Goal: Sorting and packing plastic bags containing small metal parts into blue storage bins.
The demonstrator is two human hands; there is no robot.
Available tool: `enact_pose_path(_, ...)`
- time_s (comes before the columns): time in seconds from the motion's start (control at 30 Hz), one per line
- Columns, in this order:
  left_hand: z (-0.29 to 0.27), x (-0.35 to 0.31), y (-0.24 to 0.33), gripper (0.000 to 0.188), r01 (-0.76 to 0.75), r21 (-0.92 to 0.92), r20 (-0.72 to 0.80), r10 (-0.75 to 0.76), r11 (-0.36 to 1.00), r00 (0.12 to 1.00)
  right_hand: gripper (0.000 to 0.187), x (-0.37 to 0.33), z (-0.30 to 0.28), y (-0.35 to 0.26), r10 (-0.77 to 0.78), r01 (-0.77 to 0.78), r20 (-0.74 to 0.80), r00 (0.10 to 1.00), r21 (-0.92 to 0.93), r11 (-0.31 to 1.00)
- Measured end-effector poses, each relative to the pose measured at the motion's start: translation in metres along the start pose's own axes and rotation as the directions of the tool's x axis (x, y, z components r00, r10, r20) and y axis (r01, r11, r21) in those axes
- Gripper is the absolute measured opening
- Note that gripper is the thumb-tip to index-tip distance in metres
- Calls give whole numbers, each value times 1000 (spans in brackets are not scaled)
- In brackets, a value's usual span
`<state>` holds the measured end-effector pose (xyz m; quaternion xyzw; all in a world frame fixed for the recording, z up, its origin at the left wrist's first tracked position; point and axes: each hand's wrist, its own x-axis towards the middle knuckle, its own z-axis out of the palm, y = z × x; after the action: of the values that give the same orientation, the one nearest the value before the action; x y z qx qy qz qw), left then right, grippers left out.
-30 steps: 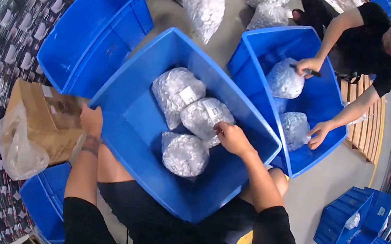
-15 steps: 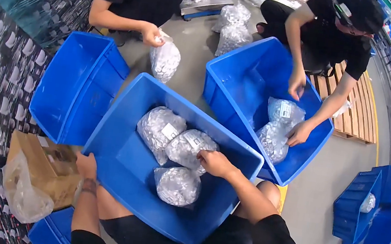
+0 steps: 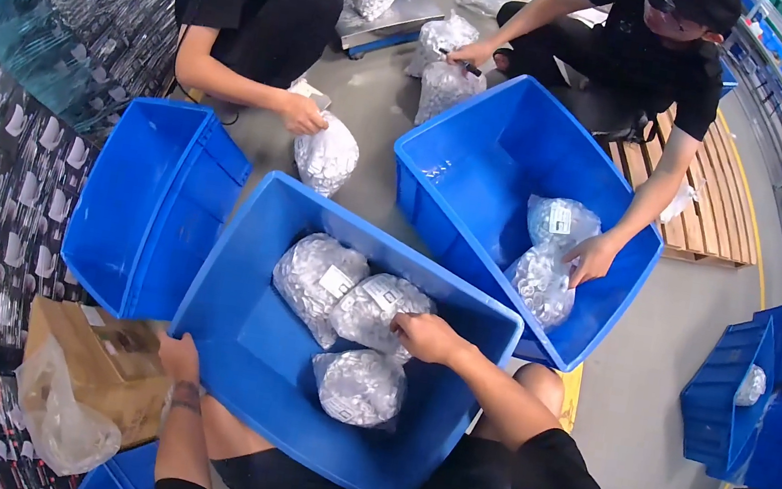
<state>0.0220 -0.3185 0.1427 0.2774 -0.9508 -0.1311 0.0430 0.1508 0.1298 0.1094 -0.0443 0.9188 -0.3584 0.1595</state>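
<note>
A blue plastic bin (image 3: pixel 266 436) is tilted against my lap, with three clear bags of small silvery-white parts inside. My left hand (image 3: pixel 180 358) is closed on its left rim. In the bin, my right hand (image 3: pixel 428 338) pinches the edge of the middle bag (image 3: pixel 380 306), which bears a white label. Touching that bag on the left is another labelled bag (image 3: pixel 310 278). The third bag (image 3: pixel 356 391) lies nearer to me, below my right hand. My right fingertips are partly hidden against the bag.
A co-worker's bin (image 3: pixel 484 162) holds labelled bags (image 3: pixel 561 221). Another person grips a bag (image 3: pixel 326 159) on the floor. A narrow blue bin (image 3: pixel 130 195), a cardboard box (image 3: pixel 104 374) and wrapped stacks (image 3: pixel 7 177) stand at left. A pallet (image 3: pixel 720 208) and more bins (image 3: pixel 722 395) are at right.
The right co-worker's one hand has left the bin and now holds a dark object over the floor bags. My hands keep their places on the bin and the bag. The view has shifted slightly.
</note>
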Motion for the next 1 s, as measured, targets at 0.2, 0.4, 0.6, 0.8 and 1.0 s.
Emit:
enact_pose_path(0.2, 5, 5, -16, 41, -39, -70, -19, 38, 997, 999, 20, 0, 2, -2, -18, 18, 24, 1000, -17, 1000)
enact_pose_path(0.4, -3, -2, -3, 41, -37, -36, 7, 37, 999, 999, 20, 0, 2, -1, -27, 28, 24, 999, -25, 999)
enact_pose_path(0.6, -6, -4, 2, 40, -3, -49, 4, 3, 999, 1000, 22, 0, -3, -6, 17, -15, 60, 998, -34, 999)
enact_pose_path(0.8, -11, -10, 11, 41, 10, 0, 3, -10, 1000, 1000, 23, 0, -2, -2, 22, -19, 70, 997, -43, 999)
enact_pose_path(1.0, -6, -5, 2, 41, 31, 22, 5, -31, 999, 1000, 24, -1, -2, -3, -16, 17, 52, 999, -21, 1000)
